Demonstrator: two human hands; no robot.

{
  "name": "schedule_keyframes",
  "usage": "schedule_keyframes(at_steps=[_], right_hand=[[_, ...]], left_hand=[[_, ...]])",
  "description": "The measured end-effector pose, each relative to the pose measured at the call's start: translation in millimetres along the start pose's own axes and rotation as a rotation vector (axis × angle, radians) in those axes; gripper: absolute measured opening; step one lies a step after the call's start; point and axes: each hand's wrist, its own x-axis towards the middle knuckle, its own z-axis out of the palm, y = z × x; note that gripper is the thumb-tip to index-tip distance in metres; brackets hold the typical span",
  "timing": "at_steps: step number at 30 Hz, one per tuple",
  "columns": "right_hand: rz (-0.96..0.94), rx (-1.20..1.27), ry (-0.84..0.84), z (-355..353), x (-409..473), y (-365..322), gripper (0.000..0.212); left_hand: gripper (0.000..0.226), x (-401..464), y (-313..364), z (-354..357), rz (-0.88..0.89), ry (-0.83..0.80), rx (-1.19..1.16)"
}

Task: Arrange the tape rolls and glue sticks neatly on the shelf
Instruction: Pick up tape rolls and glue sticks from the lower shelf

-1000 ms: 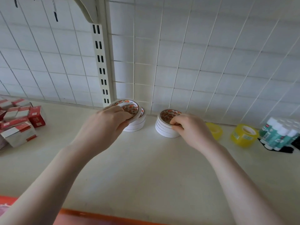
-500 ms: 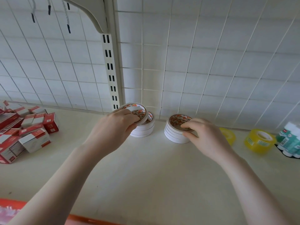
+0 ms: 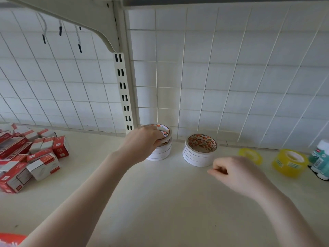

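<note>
Left hand [image 3: 142, 141] is pinching a white roll [image 3: 162, 131], tilted, onto the left stack [image 3: 160, 152] by the upright; right hand [image 3: 236, 173] is hovering, fingers loosely curled, empty. Two stacks [image 3: 199, 152] are standing; yellow rolls [image 3: 288, 162] and glue sticks [image 3: 320, 159] are waiting (labels unreadable)

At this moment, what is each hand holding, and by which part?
The left hand holds a white tape roll by its near rim, tilted over the left stack. The right hand holds nothing, its fingers loosely curled, clear of the right stack.
</note>
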Motion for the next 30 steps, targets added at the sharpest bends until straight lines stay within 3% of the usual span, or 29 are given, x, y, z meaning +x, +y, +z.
schedule_keyframes(at_steps=[5, 13, 17, 21, 23, 27, 30], right_hand=[[0.077, -0.048, -0.121, 9.4, 3.1, 10.6, 0.033], [0.144, -0.035, -0.091, 16.9, 7.0, 21.0, 0.027], [0.131, -0.054, -0.086, 17.5, 8.8, 21.2, 0.027], [0.13, -0.045, -0.086, 17.3, 7.8, 21.4, 0.024], [0.129, -0.039, -0.085, 17.2, 7.9, 21.1, 0.023], [0.126, -0.046, -0.077, 17.0, 7.5, 19.9, 0.02], [0.117, -0.039, -0.059, 16.4, 7.0, 18.4, 0.019]], left_hand=[[0.021, 3.1, 2.8, 2.8, -0.006, -0.042, -0.015], [0.037, 6.8, -0.7, -0.1, -0.015, -0.123, -0.026], [0.027, 9.1, -3.9, 0.7, -0.014, -0.138, -0.011], [0.045, 10.9, -3.7, 1.8, -0.025, -0.149, -0.01], [0.041, 10.3, -3.7, 2.9, -0.029, -0.153, -0.014], [0.013, 9.4, -4.3, 1.7, -0.04, -0.164, -0.05], [0.011, 10.6, -4.9, 1.7, -0.053, -0.172, -0.056]])
